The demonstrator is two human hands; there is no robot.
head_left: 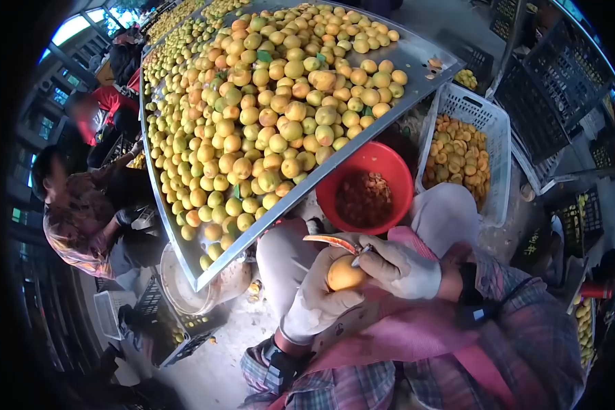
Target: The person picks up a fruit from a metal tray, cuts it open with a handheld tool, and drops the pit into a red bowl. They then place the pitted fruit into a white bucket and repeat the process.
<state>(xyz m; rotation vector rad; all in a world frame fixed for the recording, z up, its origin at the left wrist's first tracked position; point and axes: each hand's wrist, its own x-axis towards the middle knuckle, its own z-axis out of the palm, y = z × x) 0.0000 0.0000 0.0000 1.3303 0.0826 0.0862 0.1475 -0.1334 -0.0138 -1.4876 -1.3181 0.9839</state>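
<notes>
My left hand (pixel 321 294), in a pale glove, is closed around a yellow-orange apricot (pixel 346 275) above my lap. My right hand (pixel 402 268), also gloved, grips a small curved orange tool (pixel 331 240) with a bit of metal showing right at the fruit. The tool's orange part sticks out to the left over my left fingers, and its kind is not clear. Just beyond my hands, a red basin (pixel 404 179) holds brownish pits or scraps. Apricots (pixel 266 123) are heaped on the metal-edged table (pixel 307 186) in front of me.
A white crate (pixel 502 147) of halved apricots stands right of the basin. A white bucket (pixel 219 283) sits under the table corner, near a black crate (pixel 184 345). Stacked black crates (pixel 540 102) are at the right. Another person (pixel 82 212) sits left of the table.
</notes>
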